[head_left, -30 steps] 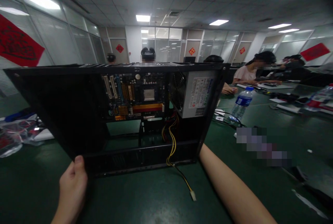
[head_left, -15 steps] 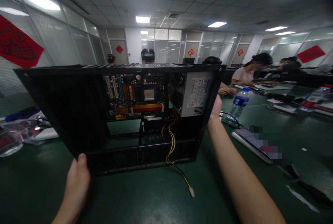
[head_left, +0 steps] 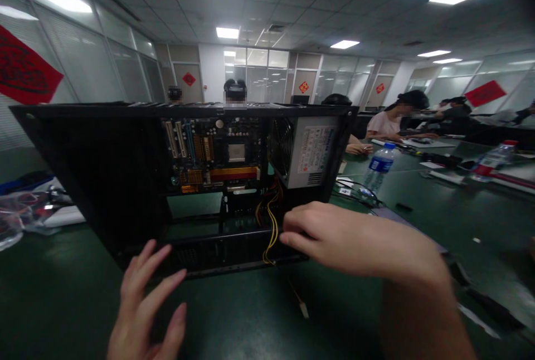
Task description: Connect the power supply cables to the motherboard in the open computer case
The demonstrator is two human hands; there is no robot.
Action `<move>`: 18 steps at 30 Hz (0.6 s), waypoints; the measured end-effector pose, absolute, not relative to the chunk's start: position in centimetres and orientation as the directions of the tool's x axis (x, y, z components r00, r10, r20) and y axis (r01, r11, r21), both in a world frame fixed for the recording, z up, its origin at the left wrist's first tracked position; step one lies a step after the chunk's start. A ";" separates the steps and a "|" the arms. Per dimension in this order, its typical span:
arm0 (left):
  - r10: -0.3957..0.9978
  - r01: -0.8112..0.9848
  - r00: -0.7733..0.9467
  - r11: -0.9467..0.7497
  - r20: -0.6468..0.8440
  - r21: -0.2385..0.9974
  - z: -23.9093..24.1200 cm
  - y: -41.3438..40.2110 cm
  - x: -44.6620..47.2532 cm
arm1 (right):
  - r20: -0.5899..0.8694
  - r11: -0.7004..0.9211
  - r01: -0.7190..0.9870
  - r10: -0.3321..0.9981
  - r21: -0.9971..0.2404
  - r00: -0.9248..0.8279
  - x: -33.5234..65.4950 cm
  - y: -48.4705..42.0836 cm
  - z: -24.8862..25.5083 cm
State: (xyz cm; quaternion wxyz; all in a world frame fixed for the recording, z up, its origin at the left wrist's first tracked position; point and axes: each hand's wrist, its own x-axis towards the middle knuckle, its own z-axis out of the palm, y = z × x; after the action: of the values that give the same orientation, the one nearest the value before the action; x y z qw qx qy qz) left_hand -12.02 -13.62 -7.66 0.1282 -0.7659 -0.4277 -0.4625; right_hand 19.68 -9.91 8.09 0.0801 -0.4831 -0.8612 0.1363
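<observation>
An open black computer case stands on the green table with its open side facing me. Inside it sit a motherboard and a grey power supply with a fan. Yellow wires hang from the power supply and a lead with a white plug lies on the table. My left hand is off the case, fingers spread, just below its lower front edge. My right hand reaches in at the case's lower frame by the yellow wires, fingers curled; I cannot see anything in them.
A water bottle and black cables lie right of the case. Plastic bags lie at the left edge. Several people sit at the table beyond, with another bottle and papers at the far right.
My left hand has let go of the case's lower left corner and opened. My right hand left the case's right side and came down to the lower frame near the yellow wires.
</observation>
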 end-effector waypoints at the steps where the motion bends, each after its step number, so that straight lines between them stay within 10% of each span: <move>1: 0.545 0.752 0.269 -0.634 0.794 0.179 -7.6 -13.7 -11.7 | 0.018 0.387 0.899 0.920 -0.206 -0.392 18.5 -9.1 7.3; 6: 0.570 0.754 0.425 -0.653 0.703 0.074 -6.2 -12.3 -10.4 | -0.138 0.295 0.947 0.940 -0.126 -0.311 16.0 -4.2 4.1; 10: 0.663 0.759 0.490 -0.644 0.566 0.097 -2.6 -9.8 -8.6 | -0.106 0.385 0.828 0.880 -0.408 -0.462 16.7 -1.2 2.4; 18: 0.855 0.680 0.500 -0.484 0.134 0.551 1.9 -3.9 -5.0 | 0.294 0.378 0.152 0.870 -0.913 -0.396 14.4 0.2 1.6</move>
State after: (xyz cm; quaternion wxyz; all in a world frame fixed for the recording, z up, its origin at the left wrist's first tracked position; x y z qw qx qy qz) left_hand -4.96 -3.88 1.94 -0.2196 -0.8378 -0.4582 -0.1998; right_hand 14.37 0.16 1.57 0.4183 -0.3564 -0.7168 0.4292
